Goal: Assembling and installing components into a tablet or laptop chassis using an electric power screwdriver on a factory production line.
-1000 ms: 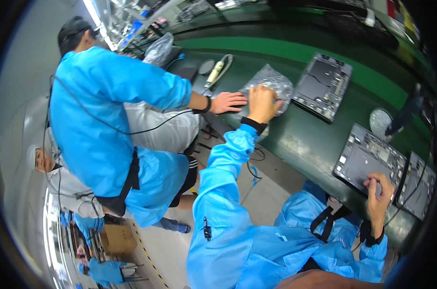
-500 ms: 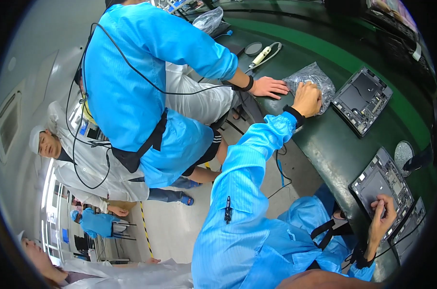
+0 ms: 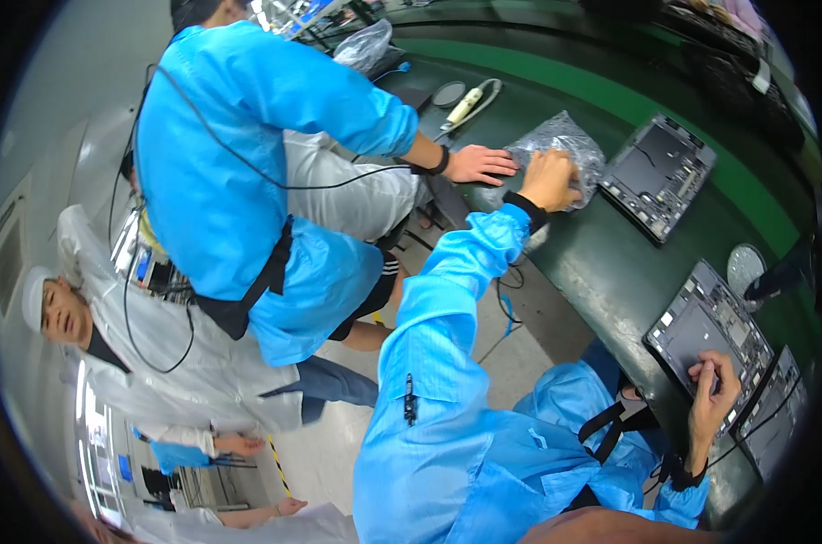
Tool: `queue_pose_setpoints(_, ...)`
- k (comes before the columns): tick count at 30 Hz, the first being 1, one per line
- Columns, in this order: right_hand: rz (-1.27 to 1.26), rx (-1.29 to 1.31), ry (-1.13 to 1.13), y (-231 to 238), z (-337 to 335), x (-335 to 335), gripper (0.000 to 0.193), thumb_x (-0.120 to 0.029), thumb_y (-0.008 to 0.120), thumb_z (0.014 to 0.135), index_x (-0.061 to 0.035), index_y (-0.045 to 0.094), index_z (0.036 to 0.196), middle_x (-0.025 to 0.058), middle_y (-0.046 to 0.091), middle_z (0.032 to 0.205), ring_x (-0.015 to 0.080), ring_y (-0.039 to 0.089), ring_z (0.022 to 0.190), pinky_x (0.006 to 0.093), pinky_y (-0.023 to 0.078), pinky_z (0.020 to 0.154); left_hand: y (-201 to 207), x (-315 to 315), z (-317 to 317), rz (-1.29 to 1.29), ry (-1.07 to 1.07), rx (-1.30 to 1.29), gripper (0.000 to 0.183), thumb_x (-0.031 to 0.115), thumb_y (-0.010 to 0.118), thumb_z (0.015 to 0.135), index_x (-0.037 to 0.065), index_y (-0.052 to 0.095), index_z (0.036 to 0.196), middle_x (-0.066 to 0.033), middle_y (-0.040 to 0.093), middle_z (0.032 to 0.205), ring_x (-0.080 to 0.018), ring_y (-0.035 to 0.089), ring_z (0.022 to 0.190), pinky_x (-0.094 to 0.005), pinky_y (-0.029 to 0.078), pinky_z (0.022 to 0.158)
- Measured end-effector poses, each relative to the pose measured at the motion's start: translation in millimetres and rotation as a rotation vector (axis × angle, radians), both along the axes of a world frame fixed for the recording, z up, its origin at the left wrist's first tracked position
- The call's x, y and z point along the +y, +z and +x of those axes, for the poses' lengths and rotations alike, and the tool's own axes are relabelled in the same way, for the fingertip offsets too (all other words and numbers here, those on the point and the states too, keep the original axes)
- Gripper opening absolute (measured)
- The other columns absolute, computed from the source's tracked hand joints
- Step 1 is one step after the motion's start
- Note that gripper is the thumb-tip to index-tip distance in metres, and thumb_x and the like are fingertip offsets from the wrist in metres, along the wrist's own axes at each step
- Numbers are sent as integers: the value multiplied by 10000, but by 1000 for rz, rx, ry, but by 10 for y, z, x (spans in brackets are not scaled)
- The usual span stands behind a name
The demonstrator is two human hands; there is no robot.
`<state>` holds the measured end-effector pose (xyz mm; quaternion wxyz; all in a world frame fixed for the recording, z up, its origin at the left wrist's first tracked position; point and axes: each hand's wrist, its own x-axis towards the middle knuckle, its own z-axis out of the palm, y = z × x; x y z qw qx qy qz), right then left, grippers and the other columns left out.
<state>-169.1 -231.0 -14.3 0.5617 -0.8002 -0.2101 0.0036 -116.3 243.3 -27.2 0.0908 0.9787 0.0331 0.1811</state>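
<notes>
My left hand [image 3: 551, 179] reaches far across the bench, its fingers closed on a crinkled clear plastic bag [image 3: 576, 145]. What lies inside the bag I cannot make out. My right hand [image 3: 715, 390] is held over the near edge of an opened laptop base [image 3: 701, 331], thumb and fingers curled together. Anything pinched there is too small or hidden to name. A second opened laptop base [image 3: 660, 172], with a dark battery and bare boards, lies just right of the bag. Left of the bag, a co-worker's hand [image 3: 479, 165] rests flat on the bench.
A round silvery dish [image 3: 745, 269] stands beside the laptop base near my right hand, and another dark panel [image 3: 773, 417] lies nearer. Farther back are a cream handheld tool [image 3: 465, 106] with a cable and a round lid [image 3: 448, 94]. A co-worker in blue [image 3: 212, 163] stands left.
The whole view has shifted, so the bench appears slightly farther left and up. My hands keep nearly the same places over the bag and laptop base. A person in white at left appears larger.
</notes>
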Motion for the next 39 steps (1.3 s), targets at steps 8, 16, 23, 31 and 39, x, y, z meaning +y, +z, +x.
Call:
queue_pose_setpoints(8, 0, -44, 66, 80, -14, 59, 128, -30, 564, 1001, 36, 666, 958, 74, 643, 769, 134, 629, 710, 281, 464, 664, 16, 37, -105, -12, -11, -39, 235, 240, 879, 680, 132, 767, 857, -76, 679, 984, -311, 620, 1067, -452, 427, 894)
queue_pose_setpoints(16, 23, -48, 79, 50, 5, 29, 120, -25, 571, 992, 36, 669, 959, 79, 646, 757, 143, 632, 696, 280, 459, 653, -23, 49, -46, -35, -35, -52, 120, 172, 838, 722, 125, 780, 816, -64, 694, 946, -306, 632, 1019, -442, 429, 866)
queue_pose_setpoints(23, 53, -37, 78, 28, 35, 25, 134, -34, 563, 997, 35, 671, 959, 74, 639, 750, 137, 624, 689, 278, 453, 641, 15, 92, -61, -45, -62, -105, 121, 150, 812, 723, 90, 781, 824, -101, 713, 890, -337, 643, 965, -460, 492, 849)
queue_pose_setpoints(31, 84, 7, 37, 22, 33, -74, 137, -25, 560, 999, 36, 677, 959, 73, 649, 753, 129, 635, 685, 270, 457, 626, 58, 9, -74, -42, -85, -85, 188, 184, 872, 681, 96, 777, 818, -123, 707, 948, -359, 647, 999, -461, 506, 887)
queue_pose_setpoints(39, 175, -56, 49, 110, 166, -30, 131, 6, 578, 957, 42, 703, 955, 105, 700, 775, 169, 686, 682, 287, 516, 639, 69, 183, -115, -38, -125, -139, 97, 109, 796, 776, 23, 759, 800, -150, 723, 876, -360, 666, 897, -467, 494, 848)
